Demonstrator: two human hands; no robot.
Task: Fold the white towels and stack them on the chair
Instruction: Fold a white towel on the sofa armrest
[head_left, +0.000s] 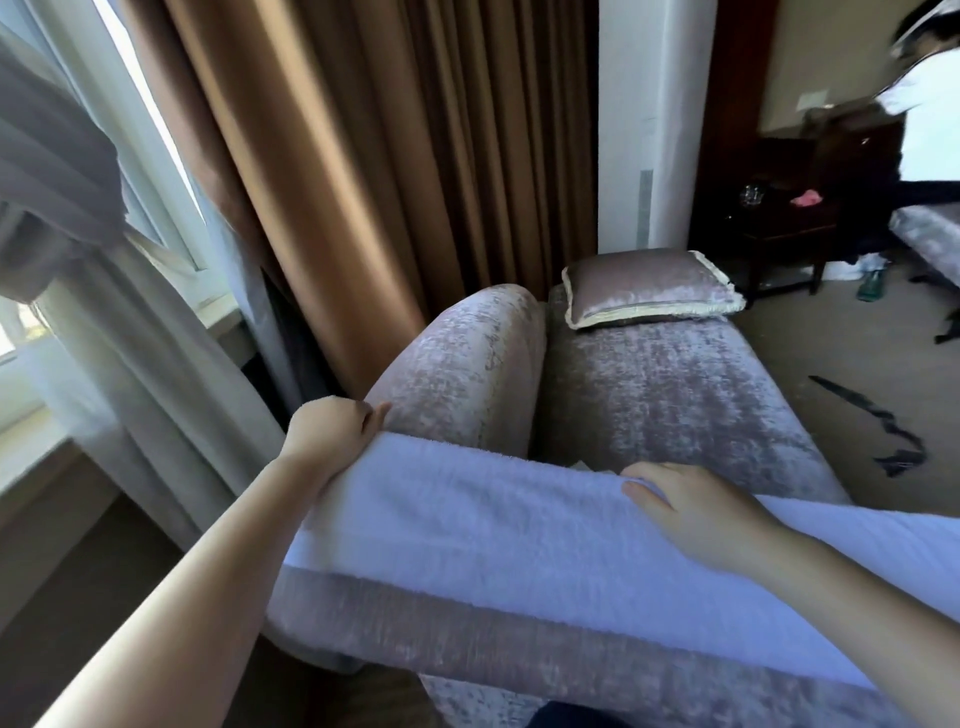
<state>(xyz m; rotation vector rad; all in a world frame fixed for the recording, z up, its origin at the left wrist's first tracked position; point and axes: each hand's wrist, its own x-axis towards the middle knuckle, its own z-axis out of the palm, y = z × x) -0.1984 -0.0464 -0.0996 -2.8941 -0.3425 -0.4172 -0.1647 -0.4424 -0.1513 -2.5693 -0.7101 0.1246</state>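
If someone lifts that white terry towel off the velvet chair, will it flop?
Probably floppy: the white terry towel drapes over the curve of the mauve velvet chair. It would likely sag between the left hand gripping its end and the right hand resting on it. Looped pile against velvet suggests little sliding.

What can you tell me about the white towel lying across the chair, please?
The white terry towel looks soft, spread as a long flat band across a padded edge of the mauve velvet chair, running off the right side of view. The left hand grips its left end; the right hand rests on its far edge.
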